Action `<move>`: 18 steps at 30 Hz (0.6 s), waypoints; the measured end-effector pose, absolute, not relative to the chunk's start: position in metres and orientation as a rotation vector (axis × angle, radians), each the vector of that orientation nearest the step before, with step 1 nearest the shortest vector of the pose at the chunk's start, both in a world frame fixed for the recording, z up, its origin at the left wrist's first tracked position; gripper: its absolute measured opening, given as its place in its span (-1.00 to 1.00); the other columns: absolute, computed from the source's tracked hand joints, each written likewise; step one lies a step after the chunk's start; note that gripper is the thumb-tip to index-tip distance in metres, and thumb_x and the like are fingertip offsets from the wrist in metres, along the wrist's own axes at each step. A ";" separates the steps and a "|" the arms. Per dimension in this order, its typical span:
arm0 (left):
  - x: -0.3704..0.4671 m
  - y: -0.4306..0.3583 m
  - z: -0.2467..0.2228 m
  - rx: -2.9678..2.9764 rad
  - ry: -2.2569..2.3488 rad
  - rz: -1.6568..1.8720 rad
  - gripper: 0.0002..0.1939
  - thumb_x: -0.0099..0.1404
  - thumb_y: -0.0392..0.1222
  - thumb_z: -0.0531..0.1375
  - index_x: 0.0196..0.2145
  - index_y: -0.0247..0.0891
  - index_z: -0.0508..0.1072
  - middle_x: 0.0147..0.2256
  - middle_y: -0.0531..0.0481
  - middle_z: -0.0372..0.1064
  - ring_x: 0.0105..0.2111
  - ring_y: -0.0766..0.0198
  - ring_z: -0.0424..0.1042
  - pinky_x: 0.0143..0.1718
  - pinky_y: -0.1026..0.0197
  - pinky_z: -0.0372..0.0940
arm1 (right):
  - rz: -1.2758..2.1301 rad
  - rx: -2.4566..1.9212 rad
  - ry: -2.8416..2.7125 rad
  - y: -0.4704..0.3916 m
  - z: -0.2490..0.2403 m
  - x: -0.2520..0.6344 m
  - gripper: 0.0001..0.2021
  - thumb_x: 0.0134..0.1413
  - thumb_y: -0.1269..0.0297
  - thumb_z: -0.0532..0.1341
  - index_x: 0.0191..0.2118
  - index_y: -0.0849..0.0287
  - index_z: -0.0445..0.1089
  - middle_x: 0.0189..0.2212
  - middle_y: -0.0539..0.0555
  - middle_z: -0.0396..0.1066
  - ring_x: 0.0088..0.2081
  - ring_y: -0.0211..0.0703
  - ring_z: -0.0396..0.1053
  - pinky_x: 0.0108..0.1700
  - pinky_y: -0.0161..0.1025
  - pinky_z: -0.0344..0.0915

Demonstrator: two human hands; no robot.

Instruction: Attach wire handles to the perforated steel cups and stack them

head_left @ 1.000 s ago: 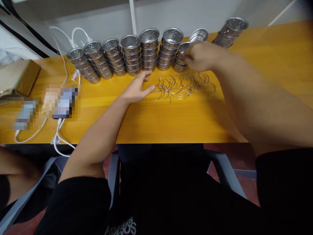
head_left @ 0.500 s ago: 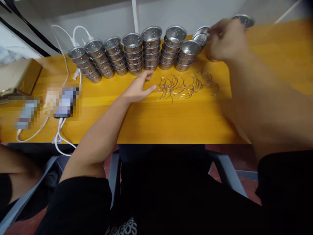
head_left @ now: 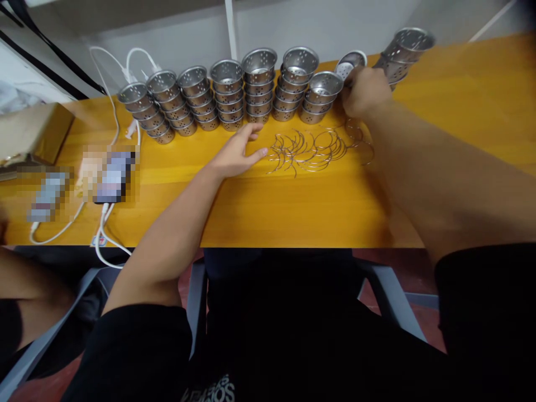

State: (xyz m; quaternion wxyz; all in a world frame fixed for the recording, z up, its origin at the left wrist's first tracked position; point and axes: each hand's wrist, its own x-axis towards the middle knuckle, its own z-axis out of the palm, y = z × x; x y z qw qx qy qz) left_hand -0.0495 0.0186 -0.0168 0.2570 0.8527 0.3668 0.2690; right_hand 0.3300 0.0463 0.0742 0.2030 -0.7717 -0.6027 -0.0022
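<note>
My left hand (head_left: 238, 153) rests on the table with thumb and fingers apart, holding nothing. Its fingertips lie just in front of a stack of perforated metal cups (head_left: 258, 89), and its thumb reaches the edge of a pile of thin curved wires (head_left: 310, 149). My right hand (head_left: 367, 92) is closed at the lower edge of a tilted perforated metal cup (head_left: 350, 62) at the back; its fingertips are partly hidden. Right of that hand stands another leaning cup stack (head_left: 408, 50), partly covered by the hand.
More cup stacks (head_left: 163, 95) line the back of the yellow table (head_left: 259, 218) along the wall. At left lie two blurred-out phones with white cables, the nearer one (head_left: 115, 176) beside a cardboard box (head_left: 37, 134). Another person's arm (head_left: 29, 279) shows at the far left.
My right hand has moved left and a little down, uncovering more of the right-hand cup stack. The cup by its fingers now shows one rim instead of two. My left hand stays put.
</note>
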 end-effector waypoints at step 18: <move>-0.045 0.001 0.002 2.300 1.007 0.714 -0.09 0.59 0.22 0.40 0.69 -0.24 0.36 0.67 -0.43 0.45 0.62 -0.32 0.59 0.75 -0.33 0.48 | -0.037 -2.249 -1.655 0.017 0.081 0.372 -0.67 0.84 0.44 0.51 0.48 0.50 0.81 0.37 0.74 0.70 0.55 0.48 0.70 0.42 0.09 0.55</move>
